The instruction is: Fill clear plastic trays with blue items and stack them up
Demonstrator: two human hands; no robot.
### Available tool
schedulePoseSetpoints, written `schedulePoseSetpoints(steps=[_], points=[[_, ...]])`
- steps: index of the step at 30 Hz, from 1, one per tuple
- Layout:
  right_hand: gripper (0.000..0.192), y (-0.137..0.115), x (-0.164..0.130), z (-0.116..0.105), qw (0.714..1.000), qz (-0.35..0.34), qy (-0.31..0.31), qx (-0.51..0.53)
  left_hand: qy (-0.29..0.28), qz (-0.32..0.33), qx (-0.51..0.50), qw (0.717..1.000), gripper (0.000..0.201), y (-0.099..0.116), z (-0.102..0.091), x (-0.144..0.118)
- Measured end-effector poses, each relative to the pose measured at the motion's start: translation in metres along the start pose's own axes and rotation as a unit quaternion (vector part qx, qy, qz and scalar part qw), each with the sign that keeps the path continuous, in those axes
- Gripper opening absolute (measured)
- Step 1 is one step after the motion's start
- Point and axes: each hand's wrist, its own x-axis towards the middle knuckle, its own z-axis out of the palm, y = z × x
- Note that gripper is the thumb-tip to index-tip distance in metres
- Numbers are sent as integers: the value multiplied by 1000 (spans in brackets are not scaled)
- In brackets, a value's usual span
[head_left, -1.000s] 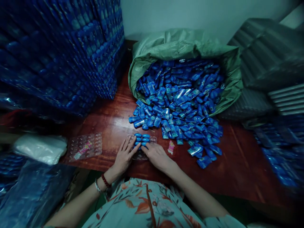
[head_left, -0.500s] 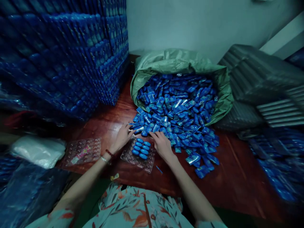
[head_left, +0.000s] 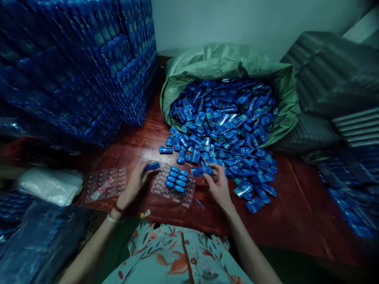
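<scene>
Past the left hand, one tall stack of blue packs is cut off by the picture's edge. Past the right hand, one open green sack is seen with a heap of blue packets, too overlapped to be counted. Two clear trays are seen: an outer tray left of the left hand, and a middle tray between the hands. The hands are held apart, one blue packet gripped in the left, partly hidden by fingers, and at least one in the right. Eight blue pieces are set in the middle tray.
</scene>
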Motion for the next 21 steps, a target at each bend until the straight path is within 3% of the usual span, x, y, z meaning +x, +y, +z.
schedulePoseSetpoints(steps=[3, 7, 11, 16, 18, 21], points=[[24, -5, -50, 3, 998, 19, -37, 41, 79, -67, -38, 994, 31, 4, -14, -49], [15, -5, -81, 32, 998, -58, -25, -2, 54, -10, -51, 997, 17, 31, -8, -81], [31, -2, -72, 41, 970, -194, -82, -125, 21, 123, 2, 992, 27, 45, 14, -76], [32, -24, -46, 27, 888, -268, -216, -306, -46, 267, 73, 960, 38, 43, 24, -63], [26, -35, -40, 28, 863, -283, -246, -337, -88, 288, 93, 949, 38, 48, 24, -59], [21, -43, -36, 34, 851, -289, -263, -351, -167, 282, 123, 937, 34, 61, 22, -52]])
